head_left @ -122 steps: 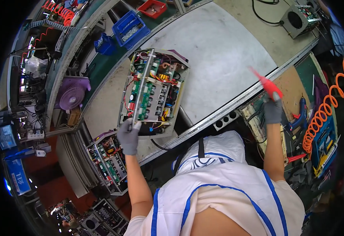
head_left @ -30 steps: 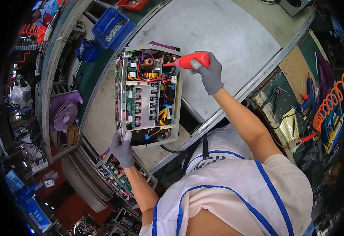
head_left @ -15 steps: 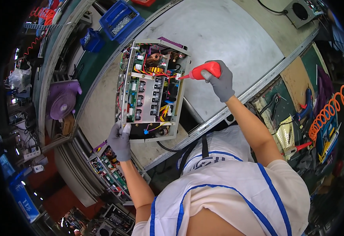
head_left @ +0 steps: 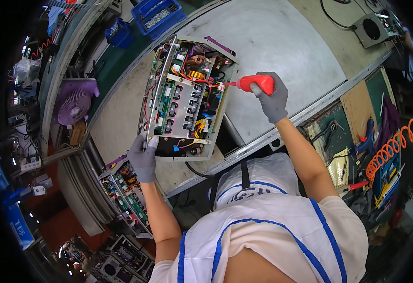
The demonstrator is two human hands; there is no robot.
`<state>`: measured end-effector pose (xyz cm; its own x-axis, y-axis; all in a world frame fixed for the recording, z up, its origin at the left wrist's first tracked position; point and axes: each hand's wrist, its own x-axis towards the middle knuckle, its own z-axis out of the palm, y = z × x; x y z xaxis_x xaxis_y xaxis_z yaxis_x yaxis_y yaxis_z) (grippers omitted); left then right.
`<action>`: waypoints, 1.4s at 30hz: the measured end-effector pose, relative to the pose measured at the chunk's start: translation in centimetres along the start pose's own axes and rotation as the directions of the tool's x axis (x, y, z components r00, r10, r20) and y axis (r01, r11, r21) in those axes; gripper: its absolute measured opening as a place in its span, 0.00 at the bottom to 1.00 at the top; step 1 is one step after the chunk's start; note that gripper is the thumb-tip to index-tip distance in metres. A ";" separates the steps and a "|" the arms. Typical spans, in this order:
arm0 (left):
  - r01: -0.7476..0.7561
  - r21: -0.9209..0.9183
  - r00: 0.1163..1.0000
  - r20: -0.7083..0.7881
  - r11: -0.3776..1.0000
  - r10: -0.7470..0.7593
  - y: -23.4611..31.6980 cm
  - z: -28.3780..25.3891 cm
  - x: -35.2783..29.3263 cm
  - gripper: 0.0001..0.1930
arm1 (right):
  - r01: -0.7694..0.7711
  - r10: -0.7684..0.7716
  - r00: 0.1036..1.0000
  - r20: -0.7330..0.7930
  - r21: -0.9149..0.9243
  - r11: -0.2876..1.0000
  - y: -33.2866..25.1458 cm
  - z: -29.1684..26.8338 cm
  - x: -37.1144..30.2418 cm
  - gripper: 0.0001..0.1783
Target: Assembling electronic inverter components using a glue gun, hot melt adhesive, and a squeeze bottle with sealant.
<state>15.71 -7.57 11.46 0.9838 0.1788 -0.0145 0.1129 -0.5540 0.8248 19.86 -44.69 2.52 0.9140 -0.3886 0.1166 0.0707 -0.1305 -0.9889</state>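
Note:
An opened electronic unit (head_left: 183,108) in a metal case lies at a slant on the bench, with circuit boards, coils and coloured wires exposed. Gloved in grey, my left hand (head_left: 143,159) grips the case's near left corner, thumb over the rim. My right hand (head_left: 275,100), also gloved, is closed around a red squeeze bottle (head_left: 248,83) with a thin nozzle. That nozzle points left, its tip at a small white connector (head_left: 221,87) near the case's right side. Whether anything comes out of the tip is too small to tell.
Blue bins (head_left: 157,18) of small metal parts stand beyond the unit. A purple fan (head_left: 74,104) is at left, and a second opened unit (head_left: 126,193) sits lower left. Pliers (head_left: 330,129) and an orange coiled hose (head_left: 388,151) lie right. A metal rail (head_left: 305,107) edges the bench.
The whole view has shifted and turned slightly, so the unit appears higher and more tilted. Both hands keep their hold, and the nozzle stays by the white connector.

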 end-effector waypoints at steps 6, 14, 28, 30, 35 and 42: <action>-0.002 -0.006 1.000 -0.017 1.000 0.002 0.5 0.2 -0.2 0.14 | 0.471 -0.435 0.881 0.183 -0.281 0.836 0.1 -0.3 -1.8 0.23; -0.019 0.004 0.999 -0.040 1.000 0.020 0.5 0.4 -0.4 0.11 | 0.685 -0.578 0.719 0.387 -0.252 0.684 -0.2 -0.6 -3.7 0.30; -0.030 0.008 0.997 -0.072 1.000 0.030 -1.2 0.3 -0.2 0.14 | -0.215 0.153 0.922 0.357 0.141 0.966 -2.3 -1.1 -6.8 0.23; -0.021 -0.013 0.998 -0.066 1.000 0.020 -0.4 0.4 -0.3 0.14 | -0.123 0.084 0.903 0.422 0.067 0.990 -2.7 -0.6 -7.6 0.23; -0.028 0.017 0.998 -0.061 0.999 0.029 -0.1 0.6 -0.5 0.15 | 0.273 -0.219 0.851 0.476 -0.046 0.961 -3.1 1.6 -8.6 0.24; -0.044 0.068 0.994 -0.098 0.997 0.050 0.2 0.7 -0.6 0.16 | 0.420 -0.299 0.812 0.502 -0.146 0.896 -4.8 2.4 -9.1 0.24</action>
<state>15.25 -8.35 11.28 0.9698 0.2295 0.0826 0.0789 -0.6155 0.7842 12.18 -38.35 5.95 0.9213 0.1816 0.3440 0.3889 -0.4132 -0.8234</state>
